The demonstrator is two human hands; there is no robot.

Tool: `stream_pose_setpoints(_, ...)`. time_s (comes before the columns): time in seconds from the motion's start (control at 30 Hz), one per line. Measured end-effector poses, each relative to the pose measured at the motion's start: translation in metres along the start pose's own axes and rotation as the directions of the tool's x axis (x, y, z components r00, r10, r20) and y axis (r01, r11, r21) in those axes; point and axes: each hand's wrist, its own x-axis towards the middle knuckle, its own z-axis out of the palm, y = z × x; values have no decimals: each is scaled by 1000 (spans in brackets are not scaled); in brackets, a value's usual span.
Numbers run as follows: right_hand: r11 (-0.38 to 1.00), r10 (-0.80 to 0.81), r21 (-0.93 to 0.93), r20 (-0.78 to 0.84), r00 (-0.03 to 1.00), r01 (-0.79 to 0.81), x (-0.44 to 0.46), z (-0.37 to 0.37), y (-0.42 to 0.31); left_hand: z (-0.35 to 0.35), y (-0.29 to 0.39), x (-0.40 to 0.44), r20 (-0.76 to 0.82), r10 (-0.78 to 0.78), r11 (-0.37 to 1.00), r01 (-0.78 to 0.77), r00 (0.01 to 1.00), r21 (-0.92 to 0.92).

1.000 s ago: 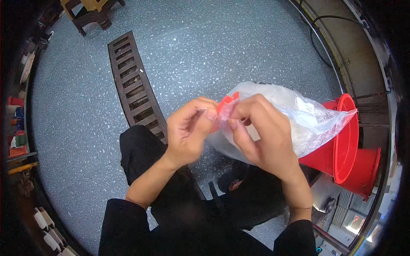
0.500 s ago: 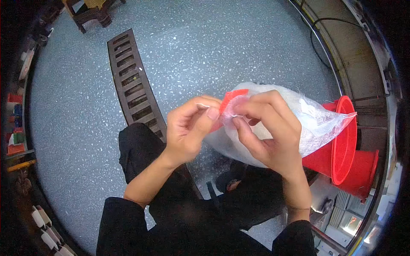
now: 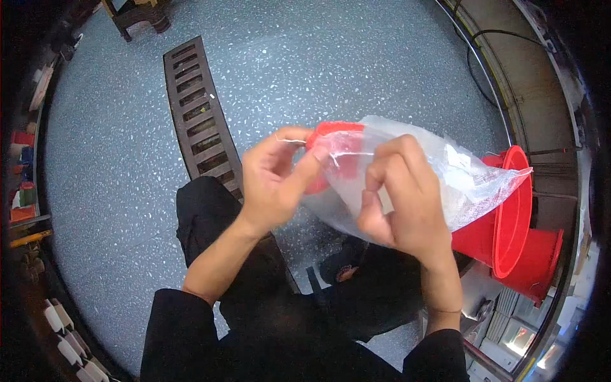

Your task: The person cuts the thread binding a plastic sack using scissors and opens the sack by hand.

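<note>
Around three o'clock, the bag [image 3: 468, 175] is overlapping the bucket [image 3: 478, 243]; my left hand [image 3: 270, 184] is pinching its red edge [image 3: 342, 127], seemingly for steadiness. Whether my right hand [image 3: 410, 197], fingers curled, is grasping anything, I cannot tell.

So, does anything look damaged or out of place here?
Yes: a loose white thread sticks out by the left hand, near the red edge of the translucent bag. It could be an undone seam, though I can't be sure. Small bits of debris also lie on the floor grate.
</note>
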Motion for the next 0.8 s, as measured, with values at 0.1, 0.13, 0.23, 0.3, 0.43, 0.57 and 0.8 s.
stream_pose_setpoints(0.1, 999, -21, -51, -120, 993, 14, -3, 2, 9, -4, -3, 2, 115, 36, 999, -36, 993, -1)
stream_pose_setpoints(0.13, 998, -10, -63, -111, 994, 3, -3, 2, 10, -3, -3, 2, 161, 62, 998, -60, 985, -17)
stream_pose_setpoints(0.23, 996, 1, -89, -96, 995, -9, -3, 5, 11, -3, -5, 4, 198, 88, 996, -83, 976, -33)
stream_pose_setpoints(0.3, 996, -21, -85, -94, 995, 13, -3, 6, 11, -4, -4, 7, 237, 170, 979, -192, 956, 69)
stream_pose_setpoints(0.43, 980, -76, -190, -51, 996, 65, 2, 1, 9, -5, 1, 8, 279, 226, 926, -294, 933, 235)
stream_pose_setpoints(0.57, 980, -93, -184, -65, 994, 80, 2, 11, 14, -5, 1, 7, 268, 207, 923, -279, 941, 265)
stream_pose_setpoints(0.8, 982, -114, -164, -96, 989, 98, 2, 17, 15, 2, -4, -1, 160, 124, 983, -143, 979, 113)
